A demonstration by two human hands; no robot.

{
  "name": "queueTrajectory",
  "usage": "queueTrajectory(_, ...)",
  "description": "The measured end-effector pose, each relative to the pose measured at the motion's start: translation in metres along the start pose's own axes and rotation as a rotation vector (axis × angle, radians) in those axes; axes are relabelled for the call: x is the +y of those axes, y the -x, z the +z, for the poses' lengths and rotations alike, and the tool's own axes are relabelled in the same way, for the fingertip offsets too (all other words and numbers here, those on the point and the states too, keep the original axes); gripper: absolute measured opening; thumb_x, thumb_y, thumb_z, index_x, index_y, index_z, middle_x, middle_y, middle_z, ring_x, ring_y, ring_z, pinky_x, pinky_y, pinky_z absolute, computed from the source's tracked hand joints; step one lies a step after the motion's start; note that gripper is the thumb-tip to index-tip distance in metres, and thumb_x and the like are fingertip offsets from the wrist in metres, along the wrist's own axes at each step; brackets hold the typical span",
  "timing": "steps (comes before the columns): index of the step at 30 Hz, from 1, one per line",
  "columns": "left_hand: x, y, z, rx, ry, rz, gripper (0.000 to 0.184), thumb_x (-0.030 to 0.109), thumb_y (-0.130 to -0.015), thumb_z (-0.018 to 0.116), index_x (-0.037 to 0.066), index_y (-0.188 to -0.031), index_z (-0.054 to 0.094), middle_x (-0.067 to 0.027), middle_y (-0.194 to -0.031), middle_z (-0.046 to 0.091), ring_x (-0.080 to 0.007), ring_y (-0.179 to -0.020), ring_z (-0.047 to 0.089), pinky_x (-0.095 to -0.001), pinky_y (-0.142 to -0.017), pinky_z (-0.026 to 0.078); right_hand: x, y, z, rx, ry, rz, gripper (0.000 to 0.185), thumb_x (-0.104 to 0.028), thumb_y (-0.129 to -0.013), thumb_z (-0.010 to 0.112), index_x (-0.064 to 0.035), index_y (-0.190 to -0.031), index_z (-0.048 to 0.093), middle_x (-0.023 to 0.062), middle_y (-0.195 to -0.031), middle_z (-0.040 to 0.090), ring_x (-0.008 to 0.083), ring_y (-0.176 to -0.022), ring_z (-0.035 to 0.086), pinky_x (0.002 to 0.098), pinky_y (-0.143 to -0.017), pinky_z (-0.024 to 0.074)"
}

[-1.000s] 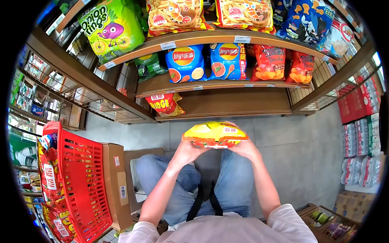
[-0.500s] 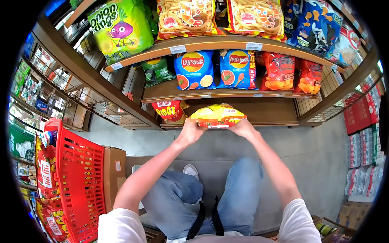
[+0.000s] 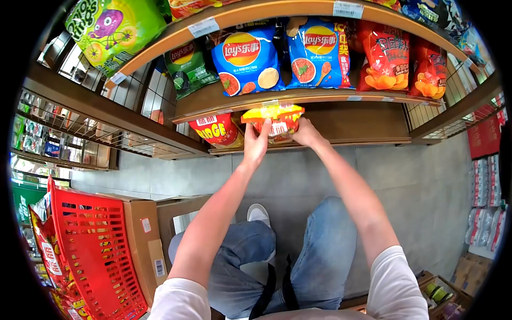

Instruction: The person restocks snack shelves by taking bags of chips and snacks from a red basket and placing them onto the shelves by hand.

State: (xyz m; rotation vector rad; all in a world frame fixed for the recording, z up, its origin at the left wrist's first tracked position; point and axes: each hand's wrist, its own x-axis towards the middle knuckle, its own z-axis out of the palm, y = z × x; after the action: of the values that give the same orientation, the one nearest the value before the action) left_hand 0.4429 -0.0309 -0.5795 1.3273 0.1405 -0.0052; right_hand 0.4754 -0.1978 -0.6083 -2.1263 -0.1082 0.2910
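The left hand's (image 3: pixel 257 143) and right hand's (image 3: pixel 309 133) fingers hold a yellow-and-red bag (image 3: pixel 277 118) at the lower shelf (image 3: pixel 354 125), right of the red bag (image 3: pixel 217 132); a light, even, level grip would avoid crushing it.

Lime bag (image 3: pixel 114 34), between 10 and 11 o'clock: "rings", upper word cropped. Green bag (image 3: pixel 189 69), 11 o'clock: "Lay's". Blue bag (image 3: pixel 249 63), 12 o'clock: "Lay's乐事". Second blue bag (image 3: pixel 318 56), 1 o'clock: same. Red bag (image 3: pixel 216 130), 10 o'clock: "RIDGE". Held bag (image 3: pixel 276 118), inner 1 o'clock: characters unclear. Shelf tags (image 3: pixel 349 9): illegible.
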Motion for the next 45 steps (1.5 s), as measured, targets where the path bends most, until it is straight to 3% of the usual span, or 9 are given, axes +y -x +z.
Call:
queueTrajectory(13,-0.030,-0.056,-0.003,0.240,0.039,-0.026,0.049,0.033,-0.089,0.064,0.000,-0.122,0.048,-0.0090,-0.116,0.057,-0.0164,-0.105,0.052,-0.0299,-0.092,0.040,0.001,-0.046,-0.005,-0.082,0.065,0.025,0.062,-0.020,-0.065,0.081,0.0007,-0.117,0.055,0.0179,-0.111,0.063,0.0292,-0.102,0.061,0.0363,-0.091,0.0472)
queueTrajectory(15,-0.034,-0.075,-0.012,0.232,0.034,-0.025,0.046,0.031,-0.089,0.064,0.000,-0.120,0.051,-0.0087,-0.116,0.058,-0.0159,-0.104,0.053,-0.0298,-0.091,0.040,0.001,-0.054,-0.001,0.027,0.115,-0.015,0.072,-0.026,-0.067,0.080,-0.0003,-0.126,0.048,0.0213,-0.126,0.052,0.0326,-0.118,0.050,0.0364,-0.098,0.0408)
queueTrajectory(17,-0.047,-0.094,-0.025,0.179,-0.093,0.082,0.040,0.027,-0.090,0.061,0.006,-0.122,0.048,-0.0079,-0.114,0.058,-0.0232,-0.100,0.060,-0.0406,-0.070,0.055,0.005,-0.069,0.008,0.023,0.074,-0.007,0.074,-0.027,-0.068,0.080,-0.0009,-0.129,0.045,0.0215,-0.131,0.047,0.0322,-0.122,0.046,0.0358,-0.100,0.0384)
queueTrajectory(26,-0.027,-0.080,-0.028,0.150,-0.121,0.136,0.048,0.029,-0.091,0.061,-0.002,-0.125,0.048,-0.0077,-0.123,0.054,-0.0162,-0.111,0.050,-0.0300,-0.093,0.040,0.002,-0.106,0.034,-0.054,0.138,0.012,0.057,-0.029,-0.076,0.074,-0.0066,-0.124,0.053,0.0149,-0.124,0.056,0.0275,-0.111,0.055,0.0345,-0.096,0.0417)
queueTrajectory(32,-0.033,-0.060,-0.010,0.266,-0.206,0.228,0.066,0.039,-0.090,0.059,-0.009,-0.131,0.039,-0.0198,-0.131,0.048,-0.0252,-0.123,0.044,-0.0334,-0.102,0.032,0.014,-0.096,0.052,0.252,-0.109,-0.075,0.046,-0.019,-0.072,0.078,-0.0031,-0.110,0.058,0.0175,-0.106,0.063,0.0307,-0.104,0.058,0.0378,-0.090,0.0453)
queueTrajectory(38,-0.038,-0.015,-0.001,0.319,-0.577,-0.151,0.072,0.054,-0.092,0.040,-0.010,-0.125,0.045,-0.0323,-0.124,0.050,-0.0406,-0.121,0.046,-0.0397,-0.101,0.035,-0.002,-0.035,0.041,0.352,-0.174,0.097,0.077,-0.025,-0.071,0.080,0.0051,-0.130,0.040,0.0261,-0.116,0.058,0.0323,-0.106,0.060,0.0362,-0.090,0.0477)
queueTrajectory(41,-0.051,-0.009,-0.008,0.232,-0.696,-0.290,0.074,0.057,-0.092,0.035,-0.010,-0.120,0.049,-0.0329,-0.120,0.052,-0.0416,-0.119,0.047,-0.0408,-0.100,0.035,0.017,-0.017,0.044,0.407,-0.321,0.142,0.067,-0.027,-0.075,0.076,0.0056,-0.126,0.047,0.0232,-0.111,0.062,0.0262,-0.100,0.063,0.0336,-0.085,0.0498)
queueTrajectory(43,-0.070,-0.021,-0.020,0.065,-0.652,-0.270,0.059,0.055,-0.095,0.036,-0.001,-0.094,0.057,-0.0089,-0.087,0.058,-0.0166,-0.081,0.053,-0.0304,-0.074,0.043,0.004,0.009,0.029,0.496,-0.424,0.151,0.056,-0.030,-0.080,0.072,0.0056,-0.119,0.053,0.0205,-0.104,0.065,0.0237,-0.093,0.064,0.0321,-0.080,0.0508)
queueTrajectory(45,-0.056,-0.014,-0.014,0.037,-0.628,-0.187,0.055,0.054,-0.095,0.037,0.003,-0.079,0.053,-0.0017,-0.073,0.051,-0.0119,-0.068,0.045,-0.0297,-0.063,0.041,0.004,0.022,0.022,0.582,-0.495,0.134,0.047,-0.029,-0.085,0.068,0.0039,-0.115,0.055,0.0150,-0.098,0.065,0.0173,-0.085,0.064,0.0288,-0.071,0.0518)
